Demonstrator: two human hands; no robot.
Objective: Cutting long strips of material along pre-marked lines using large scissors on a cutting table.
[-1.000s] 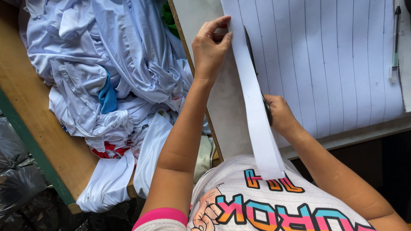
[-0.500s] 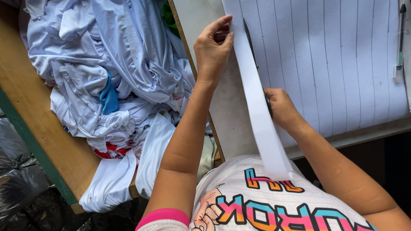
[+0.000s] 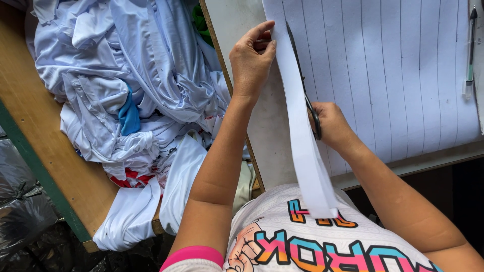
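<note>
The white strip [image 3: 302,136] hangs from the left edge of the lined white sheet [image 3: 393,75] on the pale table [image 3: 237,30] and trails down over the person's printed shirt [image 3: 302,247]. It is thin, flat and limp, with long straight sides, and it curls slightly at its free lower end. The left hand [image 3: 250,63] is closed in a pinch on the strip's upper part, thumb and fingertips pressing it from both sides. The right hand [image 3: 330,123] is closed around the dark loop handles of the scissors [image 3: 305,95], whose narrow blades run up along the strip's right edge; how far the blades are parted cannot be told, as the strip covers them.

For a clean cut, the blades should follow the ruled line, the left hand holding the strip lightly taut and clear of the blade path. Short, even closures probably limit jagged edges in such soft material.

A slim pen [image 3: 470,55] lies on the sheet's right side. To the left, a crumpled heap of pale blue fabric [image 3: 126,85] rests on a wooden bench [image 3: 55,166], soft and creased.
</note>
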